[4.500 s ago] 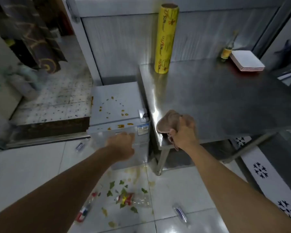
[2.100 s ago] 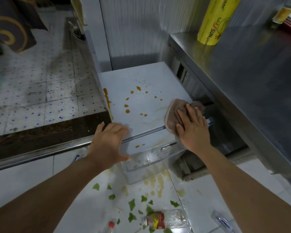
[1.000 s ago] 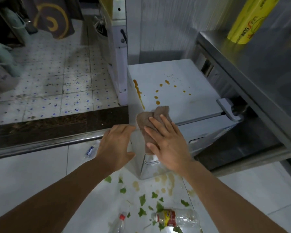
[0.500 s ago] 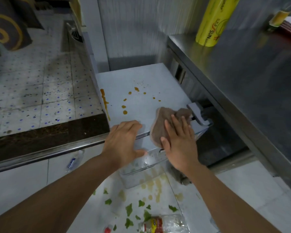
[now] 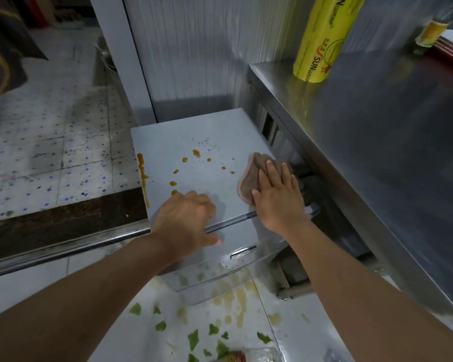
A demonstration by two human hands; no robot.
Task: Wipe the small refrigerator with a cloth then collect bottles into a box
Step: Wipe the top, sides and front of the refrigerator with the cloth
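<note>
Right hand (image 5: 277, 199) flat, fingers straight, pressing the brown cloth (image 5: 249, 178) onto the small refrigerator (image 5: 207, 142) top's right side, beside orange spatters (image 5: 183, 160). Left hand (image 5: 186, 218) braces the front edge, grip loose. A bottle (image 5: 249, 356) lies on the floor.

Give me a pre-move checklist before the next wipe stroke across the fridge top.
1. Cloth under the wiping hand: ok. The right hand presses flat on the brown cloth.
2. Fridge steadied: ok. The left hand rests on the front edge of the small refrigerator.
3. Stains left to wipe: not ok. Orange spots and an orange drip on the left edge remain.
4. Stroke path free: ok. Nothing stands between cloth and spots.
5. Bottles collected: not ok. One bottle lies on the floor.
6. Box nearby: cannot tell, none in view.
</note>
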